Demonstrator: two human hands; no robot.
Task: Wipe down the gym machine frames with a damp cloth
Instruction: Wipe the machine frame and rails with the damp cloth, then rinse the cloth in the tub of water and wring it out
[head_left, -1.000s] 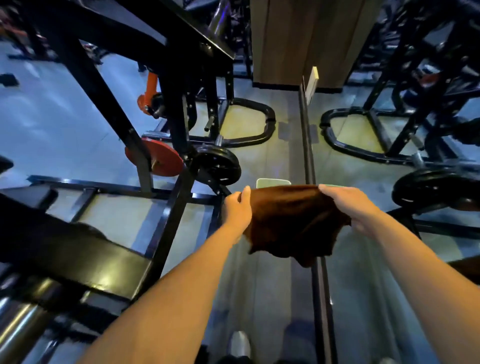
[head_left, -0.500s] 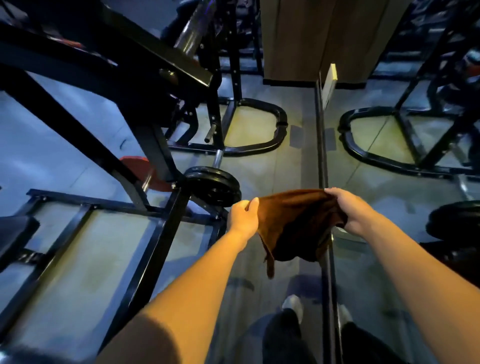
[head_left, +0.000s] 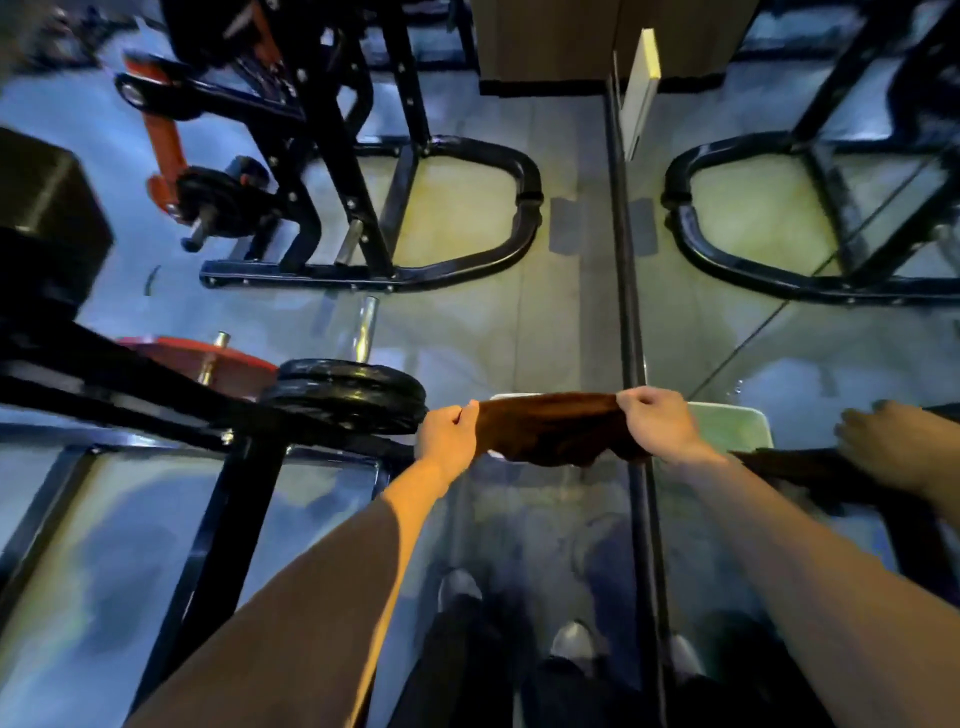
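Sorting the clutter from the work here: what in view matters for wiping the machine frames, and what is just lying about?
For the job: brown cloth, gripped by left hand and right hand; black machine frame.

Lying about: black weight plates, red plate, pale bin.

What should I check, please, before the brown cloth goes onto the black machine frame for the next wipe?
1. Cloth gripped at both ends: ok. The left hand and right hand each pinch an end of the brown cloth.
2. Cloth spread out: ok, stretched between the hands, its lower edge sagging.
3. Cloth damp: cannot tell.
4. Cloth on the frame: not ok; it is held in the air, beside the black steel machine frame.
5. Nearest obstacle: the stacked black weight plates sit right by the left hand.
6. Right side: the mirror wall is close, showing a reflected hand.
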